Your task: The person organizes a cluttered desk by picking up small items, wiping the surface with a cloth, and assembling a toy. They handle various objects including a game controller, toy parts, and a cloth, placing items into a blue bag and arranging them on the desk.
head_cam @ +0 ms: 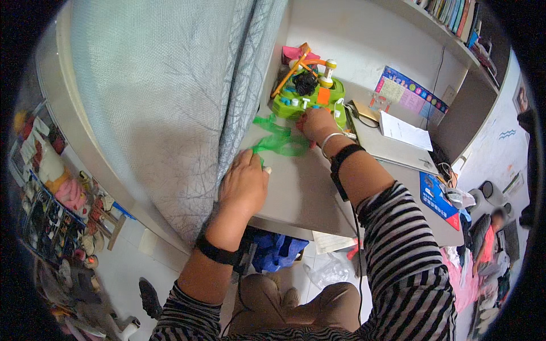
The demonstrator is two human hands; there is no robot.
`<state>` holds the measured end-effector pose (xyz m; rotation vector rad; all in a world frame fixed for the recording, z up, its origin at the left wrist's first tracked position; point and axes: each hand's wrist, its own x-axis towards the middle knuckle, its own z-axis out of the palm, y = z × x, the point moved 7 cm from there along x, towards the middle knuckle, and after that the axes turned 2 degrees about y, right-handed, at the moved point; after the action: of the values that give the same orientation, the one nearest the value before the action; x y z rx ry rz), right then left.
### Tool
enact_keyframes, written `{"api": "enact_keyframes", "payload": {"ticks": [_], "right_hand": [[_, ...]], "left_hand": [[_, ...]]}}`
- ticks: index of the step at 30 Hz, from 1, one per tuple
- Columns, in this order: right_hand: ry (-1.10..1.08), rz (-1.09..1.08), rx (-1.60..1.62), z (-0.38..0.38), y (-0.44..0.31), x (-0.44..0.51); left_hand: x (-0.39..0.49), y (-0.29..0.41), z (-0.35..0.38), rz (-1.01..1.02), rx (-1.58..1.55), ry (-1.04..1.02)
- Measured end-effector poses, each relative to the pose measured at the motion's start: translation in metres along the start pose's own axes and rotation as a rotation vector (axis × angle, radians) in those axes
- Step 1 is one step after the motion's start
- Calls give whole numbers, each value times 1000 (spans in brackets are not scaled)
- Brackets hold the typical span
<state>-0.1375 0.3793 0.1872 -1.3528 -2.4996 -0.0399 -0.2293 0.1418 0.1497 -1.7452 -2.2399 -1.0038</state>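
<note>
My left hand (247, 181) is closed on the near end of a green translucent ribbon or plastic strip (283, 144), over the left part of the desk (294, 187). The rest of the strip lies loosely twisted towards my right hand (318, 123). That hand is at the front edge of a green plastic toy stand (288, 108), beside something red (301, 122); its fingertips are mostly hidden, so its hold cannot be made out. On the stand are a black crumpled bundle (305, 82), an orange square (323, 96) and a white-and-yellow roller-like part (327, 74).
A grey curtain (179, 106) hangs close on the left. Right of the stand lie a closed laptop (392, 147), white paper (405, 131) and a cable. A blue box (439, 200) sits at the desk's right end. Another person (488, 243) is at the far right.
</note>
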Motion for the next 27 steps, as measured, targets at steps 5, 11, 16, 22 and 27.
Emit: {"api": "enact_keyframes", "payload": {"ticks": [5, 11, 16, 22, 27], "right_hand": [[-35, -243, -30, 8, -21, -10], [-178, -326, 145, -24, 19, -93], [-122, -401, 216, -72, 74, -204], [-7, -248, 314, -124, 161, -348], [33, -42, 334, -151, 244, -418]], "left_hand": [[-2, 2, -2, 32, -21, 13], [-2, 3, -1, -27, 36, -45], [1, -5, 8, -67, 69, -96], [5, 6, 24, -39, 154, -55], [20, 44, 61, -22, 192, -92]]}}
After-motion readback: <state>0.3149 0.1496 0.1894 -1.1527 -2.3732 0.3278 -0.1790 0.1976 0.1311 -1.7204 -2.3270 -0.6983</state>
